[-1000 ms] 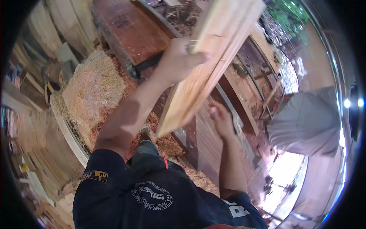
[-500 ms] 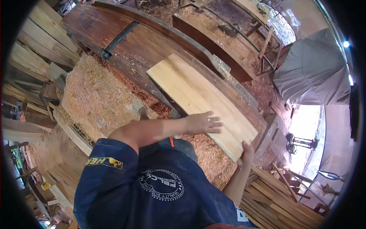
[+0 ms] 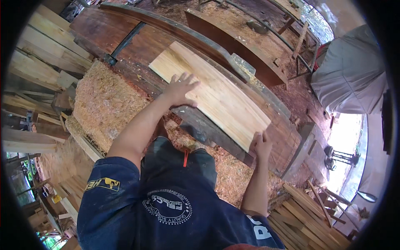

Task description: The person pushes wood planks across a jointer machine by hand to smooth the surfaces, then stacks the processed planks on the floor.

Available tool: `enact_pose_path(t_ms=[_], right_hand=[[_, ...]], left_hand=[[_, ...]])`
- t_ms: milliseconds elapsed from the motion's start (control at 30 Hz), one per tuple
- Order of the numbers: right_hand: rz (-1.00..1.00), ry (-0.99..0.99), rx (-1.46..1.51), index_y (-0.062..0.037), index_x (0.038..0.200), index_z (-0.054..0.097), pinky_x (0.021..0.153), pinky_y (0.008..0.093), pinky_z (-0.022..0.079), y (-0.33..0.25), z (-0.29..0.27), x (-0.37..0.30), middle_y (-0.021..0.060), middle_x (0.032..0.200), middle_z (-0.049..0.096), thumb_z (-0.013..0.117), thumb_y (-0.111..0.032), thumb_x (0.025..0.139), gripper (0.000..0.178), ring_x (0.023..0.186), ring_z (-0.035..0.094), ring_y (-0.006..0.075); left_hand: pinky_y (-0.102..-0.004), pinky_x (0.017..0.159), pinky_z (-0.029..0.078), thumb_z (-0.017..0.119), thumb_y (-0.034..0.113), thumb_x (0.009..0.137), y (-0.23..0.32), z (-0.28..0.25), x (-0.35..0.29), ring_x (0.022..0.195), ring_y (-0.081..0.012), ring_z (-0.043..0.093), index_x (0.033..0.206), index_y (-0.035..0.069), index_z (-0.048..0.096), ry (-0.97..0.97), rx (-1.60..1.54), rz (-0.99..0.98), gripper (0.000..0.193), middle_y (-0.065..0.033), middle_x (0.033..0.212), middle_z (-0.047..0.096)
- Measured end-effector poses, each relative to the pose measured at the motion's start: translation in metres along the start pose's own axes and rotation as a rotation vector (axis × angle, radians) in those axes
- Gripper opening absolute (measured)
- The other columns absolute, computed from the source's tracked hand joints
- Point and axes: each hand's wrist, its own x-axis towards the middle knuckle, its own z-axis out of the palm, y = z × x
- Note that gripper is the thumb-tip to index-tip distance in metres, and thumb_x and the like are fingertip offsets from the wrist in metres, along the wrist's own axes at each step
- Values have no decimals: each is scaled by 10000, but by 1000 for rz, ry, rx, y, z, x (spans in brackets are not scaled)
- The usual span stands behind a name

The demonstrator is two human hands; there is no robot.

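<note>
Head view shows a pale, flat wooden board [image 3: 223, 98] on a brown wooden bench [image 3: 152, 45], left hand [image 3: 179, 91] fingers spread over its edge, right hand [image 3: 261, 146] curled at its end, grip unclear. Uneven pressure could skew it.

Navy shirt [image 3: 208, 221], white print [image 3: 170, 207], yellow patch [image 3: 110, 183]

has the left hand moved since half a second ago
Yes, up and to the left in the view: the left hand is now closer to the dark bar across the workbench.

Heaped shavings [image 3: 104, 102], perhaps sawdust; grey cover [image 3: 352, 75].
</note>
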Motion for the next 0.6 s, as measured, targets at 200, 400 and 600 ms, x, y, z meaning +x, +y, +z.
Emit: enact_pose_path(t_ms=[200, 400, 600], right_hand=[[-909, -143, -775, -50, 1363, 627, 1101, 455, 432, -55, 34, 12, 202, 1401, 618, 646, -213, 933, 460, 1316, 556, 404], [-1115, -301, -803, -49, 1407, 602, 1159, 506, 339, -48, 74, 36, 176, 1551, 509, 597, -241, 925, 519, 1416, 473, 403], [-1161, -391, -792, -50, 1407, 612, 1141, 484, 348, -71, 124, 57, 171, 1535, 536, 597, -205, 910, 521, 1422, 495, 361]], left_hand=[[-613, 1258, 116, 468, 662, 1000, -17, 40, 44, 1591, -359, 161, 1619, 92, 319, 318, -232, -404, 854, -153, 1713, 226], [-612, 1256, 106, 449, 576, 1031, 0, 37, 75, 1585, -331, 196, 1606, 82, 345, 448, -206, -598, 765, -115, 1701, 281], [-604, 1252, 117, 458, 560, 1024, -55, 30, 94, 1576, -307, 235, 1598, 78, 369, 547, -169, -713, 755, -99, 1692, 314]])
